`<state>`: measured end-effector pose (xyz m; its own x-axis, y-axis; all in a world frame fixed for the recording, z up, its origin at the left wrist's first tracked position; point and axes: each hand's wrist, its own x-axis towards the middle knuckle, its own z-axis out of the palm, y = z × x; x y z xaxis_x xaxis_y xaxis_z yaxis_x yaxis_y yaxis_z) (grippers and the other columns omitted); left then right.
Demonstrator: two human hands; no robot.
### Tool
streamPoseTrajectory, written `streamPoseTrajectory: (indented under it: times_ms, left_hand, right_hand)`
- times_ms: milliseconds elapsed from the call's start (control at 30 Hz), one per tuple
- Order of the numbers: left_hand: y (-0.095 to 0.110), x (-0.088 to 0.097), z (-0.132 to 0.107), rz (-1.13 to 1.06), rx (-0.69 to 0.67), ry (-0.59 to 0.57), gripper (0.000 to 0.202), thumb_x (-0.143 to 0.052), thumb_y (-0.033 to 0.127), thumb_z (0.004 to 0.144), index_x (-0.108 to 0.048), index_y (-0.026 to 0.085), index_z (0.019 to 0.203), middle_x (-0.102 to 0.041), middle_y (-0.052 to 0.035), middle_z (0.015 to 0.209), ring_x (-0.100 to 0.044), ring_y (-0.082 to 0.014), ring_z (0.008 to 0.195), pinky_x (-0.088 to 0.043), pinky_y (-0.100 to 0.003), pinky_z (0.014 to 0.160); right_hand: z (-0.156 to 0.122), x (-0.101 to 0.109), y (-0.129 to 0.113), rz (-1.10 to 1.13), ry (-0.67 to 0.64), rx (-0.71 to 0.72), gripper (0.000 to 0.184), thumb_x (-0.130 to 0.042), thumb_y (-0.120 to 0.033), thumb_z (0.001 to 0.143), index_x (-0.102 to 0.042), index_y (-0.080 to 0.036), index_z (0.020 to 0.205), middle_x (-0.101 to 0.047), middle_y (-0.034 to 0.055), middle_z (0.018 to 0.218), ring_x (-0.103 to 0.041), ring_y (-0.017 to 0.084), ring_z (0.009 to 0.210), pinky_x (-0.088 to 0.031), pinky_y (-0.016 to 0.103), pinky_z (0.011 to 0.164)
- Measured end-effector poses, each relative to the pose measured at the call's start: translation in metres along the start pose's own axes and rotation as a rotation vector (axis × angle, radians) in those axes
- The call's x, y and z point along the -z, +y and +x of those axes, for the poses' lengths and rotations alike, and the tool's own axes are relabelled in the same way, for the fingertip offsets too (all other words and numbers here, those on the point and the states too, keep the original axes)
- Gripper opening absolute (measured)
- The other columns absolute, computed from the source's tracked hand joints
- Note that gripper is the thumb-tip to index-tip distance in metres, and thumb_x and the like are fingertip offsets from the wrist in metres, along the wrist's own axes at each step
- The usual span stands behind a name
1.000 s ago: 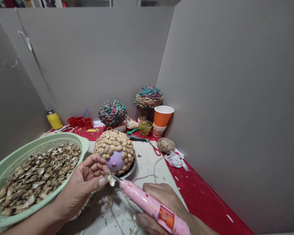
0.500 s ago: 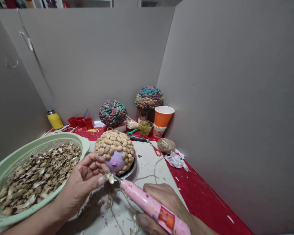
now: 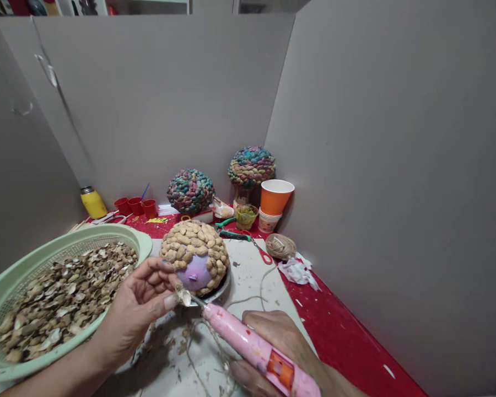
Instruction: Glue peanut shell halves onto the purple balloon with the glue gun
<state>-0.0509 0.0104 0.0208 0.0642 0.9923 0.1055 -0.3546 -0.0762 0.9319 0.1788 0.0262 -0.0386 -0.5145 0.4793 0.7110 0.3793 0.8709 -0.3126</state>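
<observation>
My left hand (image 3: pixel 138 309) pinches a small peanut shell piece (image 3: pixel 184 296) between thumb and fingers, just below a purple ball (image 3: pixel 195 272) largely covered with glued peanut shells. My right hand (image 3: pixel 279 344) grips a pink glue gun (image 3: pixel 256 350), and its metal tip touches the shell piece. The ball rests in a shallow dark dish (image 3: pixel 223 284) on a white board. At my left sits a green colander (image 3: pixel 8 275) full of peanut shells.
Two painted shell balls (image 3: pixel 190 191) (image 3: pixel 251 165) stand at the back with stacked orange cups (image 3: pixel 275 197), red cups (image 3: pixel 135 205), a yellow bottle (image 3: pixel 93 203), scissors (image 3: pixel 248 238), a twine ball (image 3: pixel 280 246) and crumpled paper (image 3: pixel 297 271). Grey partition walls close in on three sides.
My left hand and the shell piece have shifted very slightly up toward the ball. The glue gun tip stays against the shell.
</observation>
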Motion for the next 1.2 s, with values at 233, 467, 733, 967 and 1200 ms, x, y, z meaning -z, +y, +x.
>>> streamPoseTrajectory:
  times_ms: [233, 467, 733, 967, 1200]
  left_hand:
    - [0.000, 0.000, 0.002, 0.021, -0.021, 0.011, 0.031, -0.084, 0.017, 0.072, -0.065, 0.023, 0.096, -0.069, 0.0023, 0.082, -0.061, -0.0083, 0.075, -0.050, -0.015, 0.071]
    - [-0.002, 0.003, 0.000, 0.035, -0.032, 0.028, 0.032, -0.084, 0.017, 0.071, -0.065, 0.023, 0.097, -0.069, 0.0019, 0.083, -0.061, -0.0086, 0.077, -0.050, -0.015, 0.071]
    - [-0.004, 0.004, 0.002, 0.057, -0.025, 0.034, 0.032, -0.082, 0.017, 0.073, -0.064, 0.024, 0.099, -0.068, 0.0022, 0.085, -0.061, -0.0088, 0.079, -0.050, -0.015, 0.073]
    - [-0.004, 0.005, 0.002, 0.054, -0.026, 0.041, 0.034, -0.083, 0.017, 0.072, -0.064, 0.023, 0.099, -0.068, 0.0015, 0.086, -0.062, -0.0093, 0.079, -0.051, -0.016, 0.073]
    - [-0.004, 0.004, 0.000, 0.071, -0.036, 0.061, 0.032, -0.083, 0.015, 0.072, -0.065, 0.023, 0.097, -0.068, 0.0005, 0.085, -0.063, -0.0105, 0.079, -0.051, -0.017, 0.073]
  right_hand:
    - [0.001, -0.002, -0.001, 0.031, 0.043, -0.016, 0.044, -0.042, -0.041, 0.092, -0.036, -0.019, 0.055, -0.029, -0.0057, 0.049, -0.027, 0.007, 0.038, -0.018, 0.025, 0.040]
    - [-0.003, -0.005, -0.002, 0.058, 0.084, -0.043, 0.038, -0.045, -0.038, 0.086, -0.029, -0.020, 0.056, -0.028, -0.0058, 0.050, -0.027, 0.007, 0.040, -0.018, 0.026, 0.042]
    - [-0.007, -0.009, -0.001, 0.070, 0.089, -0.072, 0.034, -0.038, -0.039, 0.084, -0.027, -0.020, 0.058, -0.026, -0.0051, 0.052, -0.023, 0.009, 0.042, -0.014, 0.028, 0.044]
    - [-0.007, -0.010, -0.001, 0.103, 0.099, -0.075, 0.040, -0.038, -0.043, 0.087, -0.026, -0.021, 0.057, -0.025, -0.0050, 0.051, -0.021, 0.009, 0.042, -0.014, 0.028, 0.044]
    - [0.002, 0.002, -0.006, 0.060, 0.021, -0.024, 0.049, -0.032, -0.048, 0.096, -0.031, -0.020, 0.056, -0.028, -0.0053, 0.051, -0.026, 0.008, 0.041, -0.018, 0.027, 0.042]
